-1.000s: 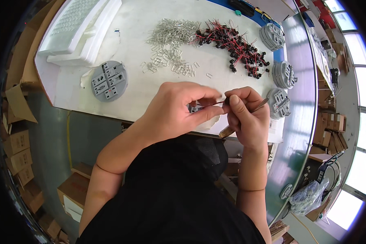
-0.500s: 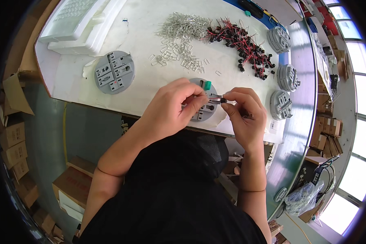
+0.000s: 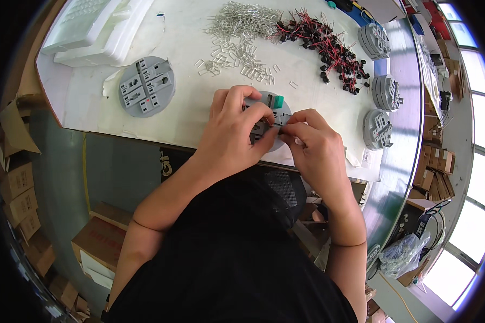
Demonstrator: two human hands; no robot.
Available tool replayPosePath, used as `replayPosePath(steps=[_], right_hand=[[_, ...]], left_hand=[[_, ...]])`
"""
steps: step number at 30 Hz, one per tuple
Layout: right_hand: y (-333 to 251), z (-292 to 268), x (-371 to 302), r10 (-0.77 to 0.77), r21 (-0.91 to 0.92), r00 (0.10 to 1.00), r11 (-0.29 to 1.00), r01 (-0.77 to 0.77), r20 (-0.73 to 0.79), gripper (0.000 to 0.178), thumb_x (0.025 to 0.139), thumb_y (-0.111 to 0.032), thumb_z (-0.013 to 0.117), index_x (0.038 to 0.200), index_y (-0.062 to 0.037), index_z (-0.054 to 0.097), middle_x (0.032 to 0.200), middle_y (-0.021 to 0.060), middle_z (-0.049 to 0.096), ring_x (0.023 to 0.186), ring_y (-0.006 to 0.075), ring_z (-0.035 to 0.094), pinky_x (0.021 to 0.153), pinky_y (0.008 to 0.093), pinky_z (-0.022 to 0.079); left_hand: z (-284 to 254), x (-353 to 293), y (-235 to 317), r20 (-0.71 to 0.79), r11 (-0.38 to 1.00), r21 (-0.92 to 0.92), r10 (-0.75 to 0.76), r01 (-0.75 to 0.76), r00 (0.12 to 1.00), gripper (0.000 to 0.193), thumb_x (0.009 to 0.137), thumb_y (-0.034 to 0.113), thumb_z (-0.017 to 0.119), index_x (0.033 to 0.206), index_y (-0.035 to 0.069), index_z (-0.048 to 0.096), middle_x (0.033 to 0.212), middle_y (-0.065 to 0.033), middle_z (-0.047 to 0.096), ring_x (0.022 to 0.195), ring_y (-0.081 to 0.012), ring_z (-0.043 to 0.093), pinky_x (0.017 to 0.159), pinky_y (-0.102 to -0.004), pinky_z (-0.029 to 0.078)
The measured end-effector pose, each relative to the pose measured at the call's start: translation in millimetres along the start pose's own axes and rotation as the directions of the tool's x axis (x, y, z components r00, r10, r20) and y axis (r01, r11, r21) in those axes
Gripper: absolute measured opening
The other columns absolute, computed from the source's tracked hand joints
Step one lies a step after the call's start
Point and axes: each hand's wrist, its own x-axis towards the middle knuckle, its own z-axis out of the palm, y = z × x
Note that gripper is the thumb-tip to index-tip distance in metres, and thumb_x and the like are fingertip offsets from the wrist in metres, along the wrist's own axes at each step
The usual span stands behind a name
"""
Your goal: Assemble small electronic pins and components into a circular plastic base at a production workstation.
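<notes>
Near the table's front edge lies a grey round fixture [image 3: 285,111] with slots and a green block [image 3: 278,102] on it. My left hand [image 3: 234,129] covers its left side, thumb and fingertips closed together over the slots; what they pinch is hidden. From the right, my right hand [image 3: 319,142] meets it with thumb and forefinger pinched on a small black component [image 3: 282,130], mostly covered by the fingertips. The component is down at the fixture's surface, but whether it sits in a slot I cannot tell.
Beyond my hands lie a heap of U-shaped metal clips [image 3: 245,32] and a pile of black components with red wires [image 3: 328,48]. Another grey round fixture [image 3: 147,86] lies left; several more stand along the right edge, including one fixture [image 3: 378,129]. White foam trays [image 3: 99,46] fill the far left.
Both hands have come closer together over the fixture. My right hand has brought the black component left and down to it; the red wire seen between my fingers before is now hidden.
</notes>
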Motion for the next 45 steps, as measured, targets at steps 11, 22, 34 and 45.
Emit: replayPosePath(steps=[11, 22, 34, 45], right_hand=[[-1, -22, 14, 0.010, 0.143, 0.998, 0.990, -0.018, 0.055, 0.013, 0.097, -0.010, 0.075, 0.092, 0.0017, 0.075, 0.092, 0.0091, 0.069, 0.069, 0.0182, 0.066, 0.056, 0.0315, 0.049], [3, 21, 15, 0.073, 0.855, 0.939, 0.440, 0.273, -0.337, 0.079, 0.116, -0.062, 0.027, 0.068, -0.0033, 0.049, 0.064, 0.0075, 0.046, 0.048, 0.0127, 0.038, 0.046, 0.0305, 0.033], [15, -32, 10, 0.082, 0.926, 0.935, 0.191, 0.325, -0.345, 0.074, 0.115, -0.066, 0.030, 0.077, -0.0051, 0.047, 0.064, 0.0013, 0.036, 0.049, 0.0133, 0.033, 0.046, 0.0303, 0.026], [54, -34, -7, 0.231, 0.474, 0.973, 0.857, -0.204, 0.002, 0.042, 0.117, -0.034, 0.056, 0.094, 0.0010, 0.064, 0.072, 0.0025, 0.057, 0.067, 0.0103, 0.052, 0.064, 0.0269, 0.043]], left_hand=[[1, 4, 3, 0.022, 0.997, 0.059, -0.058, 0.057, 0.998, 0.017, 0.079, 0.017, 0.086, 0.091, 0.017, 0.075, 0.124, -0.0090, 0.057, 0.114, -0.0353, 0.054, 0.101, -0.0461, 0.047], [2, 4, 3, 0.030, 0.995, 0.029, -0.092, 0.091, 0.995, 0.013, 0.079, 0.018, 0.085, 0.087, 0.018, 0.075, 0.124, -0.0076, 0.058, 0.115, -0.0342, 0.054, 0.101, -0.0442, 0.047], [-19, 19, 30, 0.019, 0.951, 0.277, 0.140, -0.140, 0.990, 0.064, 0.071, 0.021, 0.090, 0.132, 0.017, 0.070, 0.132, -0.0087, 0.059, 0.120, -0.0344, 0.053, 0.107, -0.0472, 0.047], [-14, 29, 27, 0.072, 0.969, 0.201, 0.133, -0.145, 0.989, 0.084, 0.065, 0.011, 0.088, 0.145, 0.014, 0.062, 0.132, -0.0107, 0.060, 0.115, -0.0325, 0.061, 0.097, -0.0439, 0.057]])
